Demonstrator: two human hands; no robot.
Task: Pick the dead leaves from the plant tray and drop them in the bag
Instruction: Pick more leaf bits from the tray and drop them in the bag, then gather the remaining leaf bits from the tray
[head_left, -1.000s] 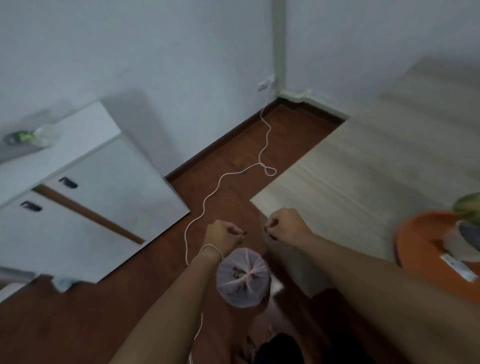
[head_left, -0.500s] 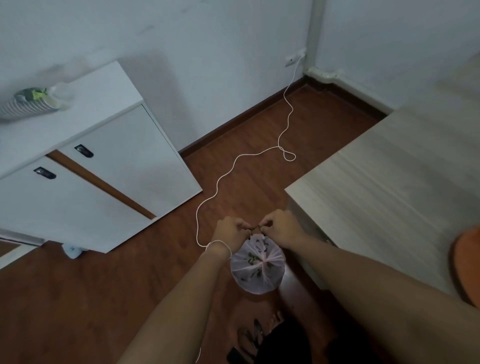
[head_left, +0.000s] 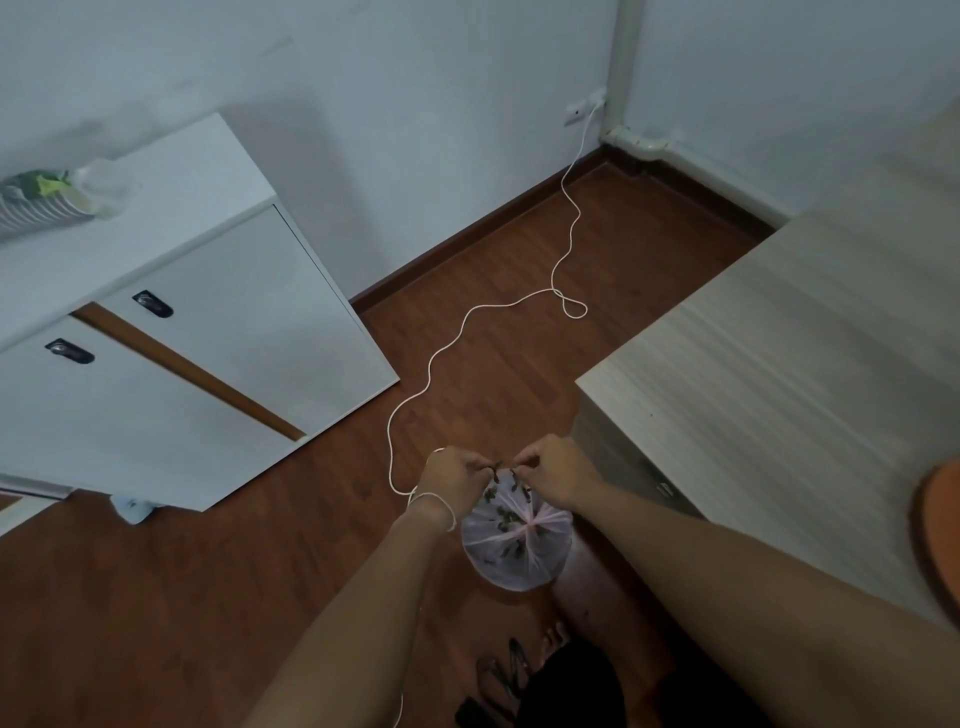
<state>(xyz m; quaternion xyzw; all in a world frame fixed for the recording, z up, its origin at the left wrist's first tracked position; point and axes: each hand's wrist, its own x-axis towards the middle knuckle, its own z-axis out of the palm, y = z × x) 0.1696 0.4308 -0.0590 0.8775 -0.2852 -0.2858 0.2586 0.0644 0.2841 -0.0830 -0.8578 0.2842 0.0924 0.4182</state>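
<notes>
A thin pink-white plastic bag (head_left: 517, 545) hangs over the floor below my hands, with dark dead leaves showing through it. My left hand (head_left: 453, 475) and my right hand (head_left: 557, 472) are held close together just above the bag. Each pinches a small dark bit between fingertips, either leaf or the bag's top, too small to tell. The orange plant tray (head_left: 937, 535) shows only as a sliver at the right edge, on the table.
A pale wooden table (head_left: 779, 395) fills the right side. A white cabinet (head_left: 171, 364) stands at the left with a stack of cups (head_left: 41, 200) on it. A white cord (head_left: 467, 322) trails across the brown floor from a wall socket to my left wrist.
My hands came together from apart and now meet above the bag. The view swung left, so the orange tray and its plant slid almost out of frame.
</notes>
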